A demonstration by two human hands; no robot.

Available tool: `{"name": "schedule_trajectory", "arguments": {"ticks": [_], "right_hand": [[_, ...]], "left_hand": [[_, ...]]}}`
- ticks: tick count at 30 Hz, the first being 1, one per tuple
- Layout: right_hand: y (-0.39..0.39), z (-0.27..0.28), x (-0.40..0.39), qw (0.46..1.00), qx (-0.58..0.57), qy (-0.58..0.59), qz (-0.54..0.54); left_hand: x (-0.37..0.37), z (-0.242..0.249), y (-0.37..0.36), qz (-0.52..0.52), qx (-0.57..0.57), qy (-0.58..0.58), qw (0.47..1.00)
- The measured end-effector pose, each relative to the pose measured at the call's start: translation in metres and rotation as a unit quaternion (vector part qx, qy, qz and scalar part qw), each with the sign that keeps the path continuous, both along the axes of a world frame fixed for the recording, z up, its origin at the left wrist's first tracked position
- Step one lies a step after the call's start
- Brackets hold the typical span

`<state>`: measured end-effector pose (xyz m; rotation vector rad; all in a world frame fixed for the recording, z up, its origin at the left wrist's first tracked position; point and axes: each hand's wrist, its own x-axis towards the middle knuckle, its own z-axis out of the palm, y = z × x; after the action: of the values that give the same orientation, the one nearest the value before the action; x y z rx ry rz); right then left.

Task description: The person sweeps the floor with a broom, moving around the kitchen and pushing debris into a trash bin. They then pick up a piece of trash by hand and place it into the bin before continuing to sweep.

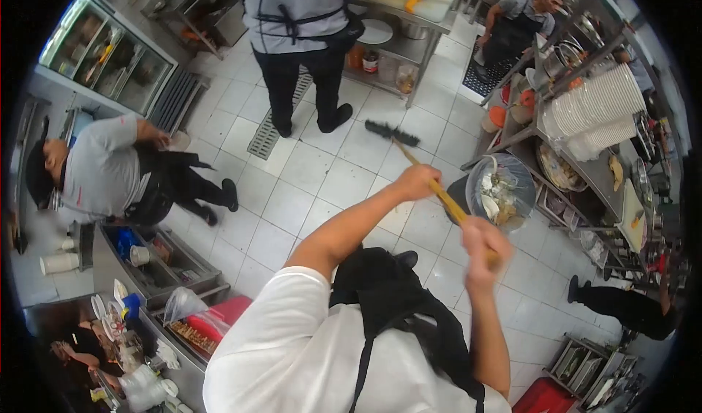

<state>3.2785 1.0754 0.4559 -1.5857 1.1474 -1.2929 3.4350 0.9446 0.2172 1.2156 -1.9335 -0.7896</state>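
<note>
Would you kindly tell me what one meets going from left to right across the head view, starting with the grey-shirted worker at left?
Grey-shirted worker, floor drain grate, dark brush head, bag-lined bin, tall stacks of white dishes.

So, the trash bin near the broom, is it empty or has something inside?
Not empty: through the open top of the bin, mixed waste is visible inside.
</note>
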Motion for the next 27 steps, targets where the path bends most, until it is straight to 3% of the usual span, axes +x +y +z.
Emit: {"name": "schedule_trajectory", "arguments": {"ticks": [2,6,10,15,18,21,22,24,27], "right_hand": [[-0.005,-0.065,0.033,0.994,-0.074,0.03,0.072],[0.029,-0.064,0.059,0.983,-0.077,0.035,0.165],[0.063,0.015,0.042,0.978,-0.035,0.023,0.206],[0.087,0.079,0.046,0.971,0.025,-0.041,0.233],[0.092,0.111,0.056,0.97,0.002,-0.08,0.229],[0.085,0.107,0.07,0.968,-0.016,-0.082,0.238],[0.081,0.106,0.076,0.967,-0.022,-0.081,0.241],[0.069,0.075,0.106,0.985,-0.063,0.037,0.159],[0.048,-0.021,0.142,0.972,-0.057,0.05,0.224]], "left_hand": [[0.035,-0.059,0.008,0.025,0.024,-0.031,0.999],[0.062,-0.072,0.063,0.033,0.01,-0.003,0.999],[0.043,-0.025,0.14,0.016,0.038,0.037,0.998],[0.053,0.034,0.177,-0.11,0.088,0.021,0.99],[0.066,0.074,0.177,-0.101,0.055,0.006,0.993],[0.092,0.081,0.157,-0.044,-0.016,-0.008,0.999],[0.105,0.076,0.146,-0.024,-0.018,0.017,0.999],[0.134,0.051,0.122,0.039,-0.014,0.048,0.998],[0.172,-0.051,0.107,0.123,-0.005,0.04,0.992]]}}
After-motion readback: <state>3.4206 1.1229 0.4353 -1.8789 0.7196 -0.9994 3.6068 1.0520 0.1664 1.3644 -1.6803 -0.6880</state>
